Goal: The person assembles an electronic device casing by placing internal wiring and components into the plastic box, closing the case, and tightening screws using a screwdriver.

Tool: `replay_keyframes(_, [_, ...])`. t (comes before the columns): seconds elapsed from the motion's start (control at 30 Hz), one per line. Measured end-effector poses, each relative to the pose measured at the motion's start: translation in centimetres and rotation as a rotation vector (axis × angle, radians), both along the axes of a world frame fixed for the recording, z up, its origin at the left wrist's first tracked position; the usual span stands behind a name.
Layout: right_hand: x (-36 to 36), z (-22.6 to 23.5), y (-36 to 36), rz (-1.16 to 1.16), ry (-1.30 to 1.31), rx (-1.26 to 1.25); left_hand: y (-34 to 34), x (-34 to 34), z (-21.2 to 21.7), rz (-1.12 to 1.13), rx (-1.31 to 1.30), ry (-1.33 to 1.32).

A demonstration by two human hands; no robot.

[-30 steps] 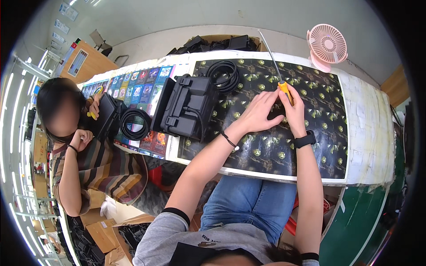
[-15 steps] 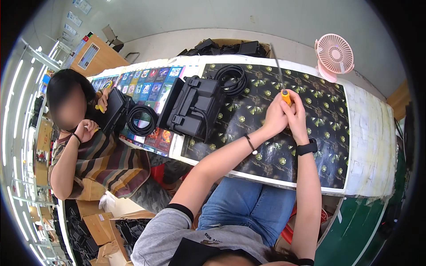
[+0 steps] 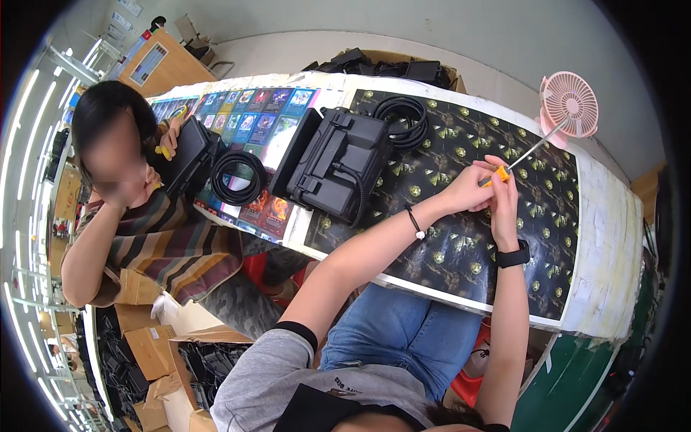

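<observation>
Both hands meet above the right part of the table around a screwdriver (image 3: 502, 173) with a yellow-orange handle. My left hand (image 3: 466, 189) is closed on the handle, and my right hand (image 3: 504, 201) grips it from the other side. The long metal shaft points away to the far right, its tip showing in front of the pink fan (image 3: 571, 104). Fingers hide most of the handle. To the left of my hands lies a black plastic case (image 3: 340, 162) with latches and a short cable, and a coiled black cable (image 3: 402, 124) at its far right corner.
At the left, a co-worker in a striped top (image 3: 173, 252) holds a black case (image 3: 188, 155) and a yellow-handled tool, near another coiled cable (image 3: 238, 178). Beyond the table's far edge stands a box of black cases (image 3: 414, 70). Cardboard boxes (image 3: 151, 351) stand at the lower left.
Both hands have shifted right with the screwdriver. Its shaft has swung from pointing straight away to pointing far right. The co-worker's raised hand has moved closer to their face.
</observation>
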State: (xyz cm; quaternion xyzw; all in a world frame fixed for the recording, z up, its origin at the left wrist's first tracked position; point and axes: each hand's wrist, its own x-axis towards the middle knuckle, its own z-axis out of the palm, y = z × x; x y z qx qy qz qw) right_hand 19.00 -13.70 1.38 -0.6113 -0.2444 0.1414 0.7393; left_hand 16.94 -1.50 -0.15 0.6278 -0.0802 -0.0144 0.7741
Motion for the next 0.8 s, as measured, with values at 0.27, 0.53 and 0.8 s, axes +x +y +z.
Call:
replay_keyframes(0.27, [0.2, -0.3, -0.2, 0.114, 0.068, 0.104, -0.9, -0.2, -0.9, -0.255, -0.293, 0.198])
replay_keyframes(0.53, [0.8, -0.3, -0.8, 0.13, 0.067, 0.018, -2.3, -0.5, -1.3, -0.018, -0.081, 0.088])
replay_keyframes(0.8, [0.8, 0.0, -0.8, 0.137, 0.071, -0.019, -2.3, -0.6, -1.4, -0.016, -0.118, 0.084])
